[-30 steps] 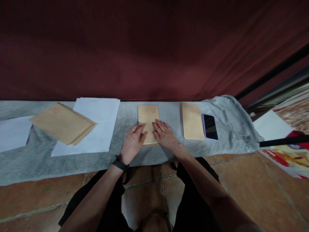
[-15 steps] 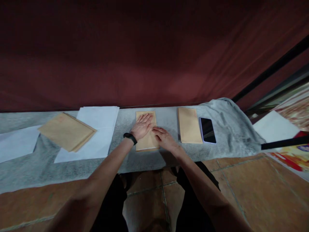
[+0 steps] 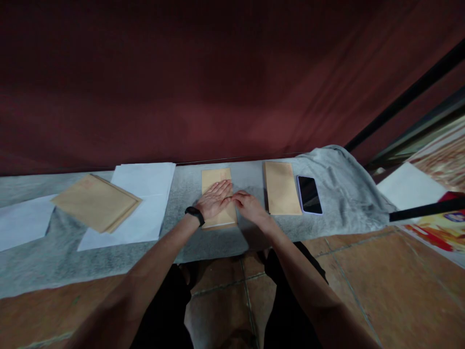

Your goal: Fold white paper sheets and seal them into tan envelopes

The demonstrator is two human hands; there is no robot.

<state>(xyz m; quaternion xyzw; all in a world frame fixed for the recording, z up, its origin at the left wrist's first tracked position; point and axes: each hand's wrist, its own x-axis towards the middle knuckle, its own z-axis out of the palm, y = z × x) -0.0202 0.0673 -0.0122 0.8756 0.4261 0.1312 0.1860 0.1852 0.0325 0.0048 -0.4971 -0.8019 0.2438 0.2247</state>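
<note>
A brown paper envelope [image 3: 215,175] lies on the grey cloth in front of me, a white strip of paper showing at its near end. My left hand [image 3: 214,198], with a black band at the wrist, rests flat across its middle, fingers stretched out. At the envelope's right edge, the fingers of my right hand [image 3: 249,206] are pinched together, close to the left fingertips. What lies between thumb and forefinger is partly hidden, but it appears to be that edge.
Brown envelopes [image 3: 96,201] lie over white paper sheets [image 3: 145,184] on the left, with another white sheet [image 3: 25,220] farther out. To the right are a stack of brown envelopes [image 3: 283,189] and a phone [image 3: 309,195]. A dark red cloth [image 3: 218,116] hangs behind.
My left hand has slid slightly nearer along the envelope. My right fingers have drawn together into a pinch at its right edge. The view has shifted a little.
</note>
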